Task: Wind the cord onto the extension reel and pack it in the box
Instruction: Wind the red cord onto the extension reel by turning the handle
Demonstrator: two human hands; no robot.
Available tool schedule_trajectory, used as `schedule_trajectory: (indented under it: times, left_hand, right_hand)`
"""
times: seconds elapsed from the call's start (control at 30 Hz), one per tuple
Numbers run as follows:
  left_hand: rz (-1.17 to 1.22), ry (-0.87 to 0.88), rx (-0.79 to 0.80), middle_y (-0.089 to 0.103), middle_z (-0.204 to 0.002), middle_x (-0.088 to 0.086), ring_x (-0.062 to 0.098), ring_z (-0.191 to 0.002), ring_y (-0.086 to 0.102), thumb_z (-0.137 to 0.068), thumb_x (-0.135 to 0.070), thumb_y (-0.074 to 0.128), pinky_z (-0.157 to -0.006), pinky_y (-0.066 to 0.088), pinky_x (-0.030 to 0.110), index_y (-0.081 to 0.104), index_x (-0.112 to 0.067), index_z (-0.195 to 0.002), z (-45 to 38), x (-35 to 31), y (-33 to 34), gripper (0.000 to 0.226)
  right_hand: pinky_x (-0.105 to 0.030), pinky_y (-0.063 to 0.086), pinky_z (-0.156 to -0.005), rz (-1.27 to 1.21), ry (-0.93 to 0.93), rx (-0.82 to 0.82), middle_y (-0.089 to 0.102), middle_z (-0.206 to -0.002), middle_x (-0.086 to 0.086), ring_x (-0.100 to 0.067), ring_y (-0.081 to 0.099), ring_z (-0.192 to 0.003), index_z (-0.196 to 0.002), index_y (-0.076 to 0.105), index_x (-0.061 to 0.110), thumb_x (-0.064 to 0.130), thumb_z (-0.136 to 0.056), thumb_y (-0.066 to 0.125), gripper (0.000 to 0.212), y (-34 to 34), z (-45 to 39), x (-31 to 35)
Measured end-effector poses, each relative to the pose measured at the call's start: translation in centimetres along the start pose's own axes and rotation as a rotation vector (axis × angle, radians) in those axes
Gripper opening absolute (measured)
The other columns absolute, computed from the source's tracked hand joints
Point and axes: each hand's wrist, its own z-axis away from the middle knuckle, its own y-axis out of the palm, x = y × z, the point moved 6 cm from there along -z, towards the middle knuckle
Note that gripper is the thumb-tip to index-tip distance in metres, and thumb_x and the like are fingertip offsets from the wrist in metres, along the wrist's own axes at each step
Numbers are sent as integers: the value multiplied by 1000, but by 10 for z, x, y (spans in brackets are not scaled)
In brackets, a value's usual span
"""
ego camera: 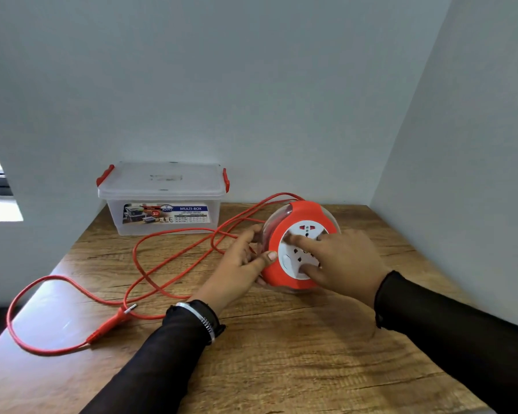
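A round orange extension reel (284,276) with a white socket face and clear sides stands tilted on the wooden table (281,354). My left hand (240,264) grips its left rim, thumb on the orange front. My right hand (341,261) rests on the white socket face, fingers spread over it. The orange cord (168,258) lies in loose loops across the table to the left, and its plug (114,321) lies near the table's left edge. A clear plastic box (162,198) with red clips and its lid shut stands at the back left.
Pale walls close the table in at the back and on the right. A loop of cord (15,318) hangs past the table's left edge. A window shows at the far left.
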Motion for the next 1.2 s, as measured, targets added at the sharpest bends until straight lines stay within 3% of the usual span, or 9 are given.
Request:
schedule_trajectory:
  times: [0.3, 0.4, 0.47, 0.6, 0.7, 0.87, 0.97, 1.1, 1.2]
  left_hand:
    - [4, 42, -71, 63, -109, 1, 22, -83, 71, -92, -7, 59, -61, 60, 43, 43, -31, -123, -1, 0, 1, 43]
    - [2, 35, -79, 64, -111, 1, 27, -88, 71, -91, -7, 60, -68, 59, 55, 43, -39, -116, 0, 0, 1, 43]
    - [11, 35, -75, 64, -114, -1, 26, -92, 70, -91, -7, 60, -69, 58, 56, 43, -38, -117, 1, -1, 1, 44]
    - [54, 24, -67, 63, -116, -5, 20, -97, 70, -90, -7, 61, -69, 59, 55, 43, -30, -123, 1, 1, 1, 44]
    - [53, 31, -58, 59, -124, -8, 15, -102, 68, -91, -9, 61, -67, 61, 50, 43, -33, -122, 2, 0, 1, 43]
    - [59, 8, -58, 60, -120, -11, 8, -99, 68, -92, -9, 59, -64, 60, 46, 41, -33, -121, 0, 3, -2, 42]
    - [48, -16, -62, 64, -108, -11, 8, -87, 69, -93, -9, 57, -68, 59, 47, 43, -38, -119, -1, 4, -3, 41]
    - [24, -63, -71, 58, -123, -1, 9, -92, 65, -94, -13, 56, -65, 58, 33, 31, -23, -143, -1, 5, -4, 56]
    - [6, -81, -56, 52, -131, -1, 11, -101, 63, -95, -16, 55, -68, 58, 31, 25, -25, -148, 0, 5, -4, 62]
  right_hand:
    - [-13, 37, -55, -746, 669, -192, 66, -108, 16, -8, 65, -88, -126, 47, 46, 71, -66, 61, 67, 23, 13, -3]
    - [-6, 42, -55, -1147, 833, -263, 59, -114, 17, 10, 59, -84, -122, 53, 38, 60, -67, 74, 63, 32, 15, 2]
    - [-8, 44, -52, -1379, 944, -273, 58, -121, 10, 0, 61, -89, -123, 52, 33, 47, -71, 78, 60, 38, 17, 6]
    - [-16, 33, -33, -1787, 1137, -135, 68, -107, -10, -6, 57, -46, -133, 42, 20, 27, -79, 76, 64, 47, 15, 18]
    - [-16, 28, -33, -1878, 1193, -7, 72, -81, -6, -6, 48, -36, -126, 49, 15, 22, -83, 70, 48, 49, 13, 20]
    - [-18, 33, -36, -1715, 1082, 128, 71, -99, -8, -8, 56, -43, -121, 47, 11, 17, -82, 70, 45, 39, 13, 15]
    - [-8, 38, -45, -1293, 930, 55, 63, -106, -2, -2, 61, -69, -116, 47, 16, 21, -81, 71, 42, 23, 19, -4]
    - [-19, 39, -57, -264, 242, -45, 54, -121, -6, -18, 61, -77, -117, 56, 22, 17, -76, 71, 44, -16, 16, -5]
    - [-36, 51, -69, 64, -195, 32, 54, -129, -17, -32, 65, -92, -115, 60, 28, 10, -62, 78, 60, -23, 7, 7]
